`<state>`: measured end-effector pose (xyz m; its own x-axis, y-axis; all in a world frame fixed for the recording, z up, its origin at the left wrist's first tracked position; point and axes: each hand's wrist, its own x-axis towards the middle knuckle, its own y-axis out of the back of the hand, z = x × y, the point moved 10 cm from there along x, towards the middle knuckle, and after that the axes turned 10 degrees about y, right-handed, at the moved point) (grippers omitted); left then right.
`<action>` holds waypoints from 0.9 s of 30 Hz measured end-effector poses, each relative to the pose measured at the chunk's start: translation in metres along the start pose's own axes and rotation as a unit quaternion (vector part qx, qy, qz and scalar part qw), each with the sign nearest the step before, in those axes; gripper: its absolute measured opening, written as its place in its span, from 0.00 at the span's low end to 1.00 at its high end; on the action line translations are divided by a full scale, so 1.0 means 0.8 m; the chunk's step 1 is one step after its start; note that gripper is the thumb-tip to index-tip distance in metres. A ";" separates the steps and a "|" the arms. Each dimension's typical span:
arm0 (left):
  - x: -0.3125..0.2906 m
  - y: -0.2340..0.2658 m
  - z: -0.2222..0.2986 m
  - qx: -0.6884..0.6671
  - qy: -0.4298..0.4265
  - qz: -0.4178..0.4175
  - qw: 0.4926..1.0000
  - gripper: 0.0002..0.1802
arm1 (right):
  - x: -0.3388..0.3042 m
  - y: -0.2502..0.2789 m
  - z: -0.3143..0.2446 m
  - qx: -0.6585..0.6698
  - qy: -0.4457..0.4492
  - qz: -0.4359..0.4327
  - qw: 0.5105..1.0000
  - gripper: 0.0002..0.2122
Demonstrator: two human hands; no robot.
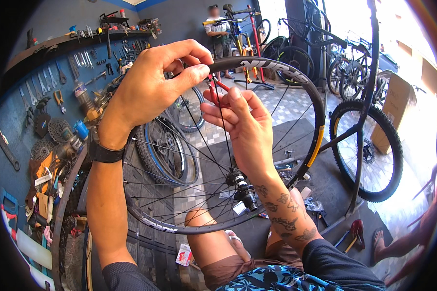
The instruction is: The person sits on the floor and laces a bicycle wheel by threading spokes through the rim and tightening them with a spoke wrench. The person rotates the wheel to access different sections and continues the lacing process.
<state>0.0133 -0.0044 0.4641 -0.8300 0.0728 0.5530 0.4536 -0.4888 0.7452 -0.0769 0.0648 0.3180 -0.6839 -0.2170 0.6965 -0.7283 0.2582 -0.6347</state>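
A spoked bicycle wheel (pixel 318 107) with a black rim stands upright before me, its hub (pixel 245 193) low in the middle. My left hand (pixel 160 80) pinches the rim at the top between thumb and fingers. Just below and to the right, my right hand (pixel 245 116) holds a small red spoke wrench (pixel 213 91) close to a spoke by the rim. Fingers partly cover the wrench, so I cannot tell whether it is seated on the nipple. No tyre is on this rim.
Tools hang on a blue wall (pixel 22 72) at left, above a cluttered bench (pixel 48 194). A tyred wheel (pixel 162 150) stands behind mine. At right are a bicycle wheel (pixel 366 150), a cardboard box (pixel 393 111) and another person's leg (pixel 408 242). A person (pixel 217 31) stands far back.
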 end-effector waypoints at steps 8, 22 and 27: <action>0.004 0.000 -0.007 0.012 -0.032 0.011 0.999 0.11 | -0.011 -0.008 0.013 0.050 -0.032 0.018 0.998 0.14; 0.009 0.000 -0.024 -0.016 -0.003 0.007 1.000 0.11 | 0.014 -0.025 0.042 0.194 -0.130 -0.114 0.966 0.10; 0.011 -0.001 -0.035 -0.035 0.034 -0.001 0.999 0.11 | 0.019 -0.010 0.059 0.238 -0.157 -0.060 0.957 0.09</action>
<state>-0.0037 -0.0280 0.4581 -0.8515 0.0161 0.5240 0.4306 -0.5487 0.7166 -0.0834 0.0149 0.3174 -0.5181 -0.5089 0.6875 -0.6884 -0.2290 -0.6883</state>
